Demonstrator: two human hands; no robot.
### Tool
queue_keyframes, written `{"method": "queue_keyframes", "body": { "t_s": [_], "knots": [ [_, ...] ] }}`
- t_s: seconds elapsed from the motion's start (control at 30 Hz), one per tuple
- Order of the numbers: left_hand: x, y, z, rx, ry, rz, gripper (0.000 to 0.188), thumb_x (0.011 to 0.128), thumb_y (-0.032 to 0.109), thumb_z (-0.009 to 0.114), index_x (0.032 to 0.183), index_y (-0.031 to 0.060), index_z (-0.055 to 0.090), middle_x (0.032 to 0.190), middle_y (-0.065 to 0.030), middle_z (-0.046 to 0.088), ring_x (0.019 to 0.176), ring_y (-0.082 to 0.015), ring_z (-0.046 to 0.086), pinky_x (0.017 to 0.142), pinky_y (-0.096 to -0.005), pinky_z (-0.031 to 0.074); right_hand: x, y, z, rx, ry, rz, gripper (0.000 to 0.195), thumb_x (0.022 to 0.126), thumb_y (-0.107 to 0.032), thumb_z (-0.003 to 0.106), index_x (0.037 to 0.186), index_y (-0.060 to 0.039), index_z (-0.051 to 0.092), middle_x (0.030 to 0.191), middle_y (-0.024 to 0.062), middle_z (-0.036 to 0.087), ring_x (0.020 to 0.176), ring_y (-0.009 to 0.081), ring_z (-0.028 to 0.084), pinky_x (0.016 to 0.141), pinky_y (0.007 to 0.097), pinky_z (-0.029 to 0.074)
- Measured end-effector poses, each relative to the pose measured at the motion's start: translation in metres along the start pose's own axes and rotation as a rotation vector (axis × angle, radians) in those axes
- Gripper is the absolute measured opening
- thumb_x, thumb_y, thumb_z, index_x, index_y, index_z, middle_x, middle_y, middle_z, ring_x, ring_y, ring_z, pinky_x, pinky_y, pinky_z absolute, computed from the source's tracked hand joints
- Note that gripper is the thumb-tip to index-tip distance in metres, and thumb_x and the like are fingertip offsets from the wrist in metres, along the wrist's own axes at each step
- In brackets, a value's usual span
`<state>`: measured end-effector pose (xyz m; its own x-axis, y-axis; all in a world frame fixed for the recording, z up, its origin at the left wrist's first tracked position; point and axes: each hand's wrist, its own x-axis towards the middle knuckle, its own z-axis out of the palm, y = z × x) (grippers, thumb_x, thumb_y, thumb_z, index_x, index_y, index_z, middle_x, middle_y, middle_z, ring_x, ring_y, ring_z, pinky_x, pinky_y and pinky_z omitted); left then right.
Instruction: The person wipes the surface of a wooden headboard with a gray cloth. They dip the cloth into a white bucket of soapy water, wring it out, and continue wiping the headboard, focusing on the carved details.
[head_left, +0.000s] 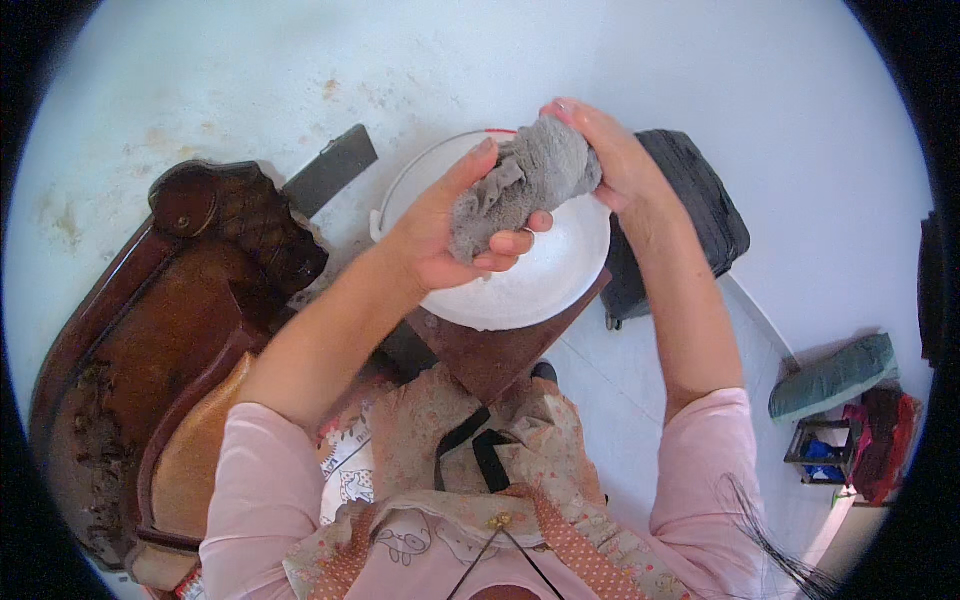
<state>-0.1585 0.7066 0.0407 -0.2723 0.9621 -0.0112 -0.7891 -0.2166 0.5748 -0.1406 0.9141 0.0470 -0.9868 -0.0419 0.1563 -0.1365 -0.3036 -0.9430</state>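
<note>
A bunched grey cloth (517, 187) is held between my two hands above a white bucket (525, 292) with a wire bail. My left hand (457, 217) grips the lower left end of the cloth, with thumb and fingertips showing round it. Around the upper right end closes my right hand (600, 150). The bucket rests on a brown wooden surface (495, 352) and its inside looks pale. Whether it holds water I cannot tell.
Carved dark wooden furniture (172, 300) stands at the left, with a dark flat bar (330, 171) beside it. A black suitcase or bag (697, 202) lies right of the bucket. A green cushion (832, 379) and a small dark frame holding something blue (821, 454) are farther right.
</note>
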Motion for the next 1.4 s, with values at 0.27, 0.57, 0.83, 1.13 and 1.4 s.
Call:
{"method": "queue_keyframes", "body": {
  "t_s": [0.27, 0.57, 0.83, 1.13, 1.4],
  "knots": [
    [0.016, 0.012, 0.008, 0.662, 0.238, 0.024, 0.044, 0.088, 0.037, 0.06, 0.113, 0.0032, 0.047, 0.09, -0.008, 0.058, 0.057, -0.011, 0.054, 0.042, -0.0235, 0.039, 0.009, -0.02, 0.006, -0.319, 0.107, 0.019, 0.024, 0.084, -0.029, 0.063, 0.09, -0.0056, 0.062, 0.088, 0.0035, 0.06, 0.082, 0.0126, 0.056, 0.072, 0.03, 0.05],
    [0.027, -0.004, -0.016, 1.111, 0.436, 0.075, 0.06, 0.08, 0.031, 0.067, 0.121, -0.0015, 0.038, 0.091, -0.0102, 0.059, 0.055, -0.013, 0.054, 0.046, -0.026, 0.043, 0.03, 0.012, -0.008, -0.627, 0.058, 0.123, 0.024, 0.08, -0.025, 0.059, 0.081, -0.0018, 0.063, 0.081, 0.0065, 0.058, 0.075, 0.0164, 0.053, 0.066, 0.034, 0.043],
    [0.045, -0.029, -0.053, 1.306, 0.573, 0.148, 0.056, 0.083, 0.031, 0.061, 0.119, -0.0051, 0.039, 0.087, -0.0098, 0.058, 0.055, -0.0138, 0.054, 0.047, -0.0281, 0.045, 0.053, 0.053, -0.019, -1.444, -0.01, -0.139, 0.027, 0.076, -0.024, 0.055, 0.078, 0.0008, 0.066, 0.082, 0.0179, 0.064, 0.067, 0.0297, 0.06, 0.061, 0.0439, 0.047],
    [0.057, -0.046, -0.076, 1.451, 0.686, 0.136, 0.055, 0.085, 0.032, 0.06, 0.118, -0.0071, 0.039, 0.086, -0.0151, 0.061, 0.053, -0.0193, 0.06, 0.046, -0.0314, 0.049, 0.056, 0.068, -0.021, -1.965, -0.197, -0.297, 0.021, 0.077, -0.016, 0.056, 0.086, -0.005, 0.071, 0.086, 0.0207, 0.067, 0.084, 0.0365, 0.066, 0.073, 0.0447, 0.054],
    [0.05, -0.039, -0.079, 1.712, 0.787, 0.253, 0.066, 0.08, 0.034, 0.067, 0.125, -0.0037, 0.038, 0.103, -0.0207, 0.062, 0.08, -0.0339, 0.064, 0.071, -0.0416, 0.053, 0.073, 0.089, -0.032, -1.634, 0.238, -0.256, 0.027, 0.078, -0.025, 0.056, 0.077, 0.0, 0.067, 0.089, 0.0226, 0.066, 0.081, 0.0377, 0.063, 0.073, 0.0453, 0.051]
  ]
}}
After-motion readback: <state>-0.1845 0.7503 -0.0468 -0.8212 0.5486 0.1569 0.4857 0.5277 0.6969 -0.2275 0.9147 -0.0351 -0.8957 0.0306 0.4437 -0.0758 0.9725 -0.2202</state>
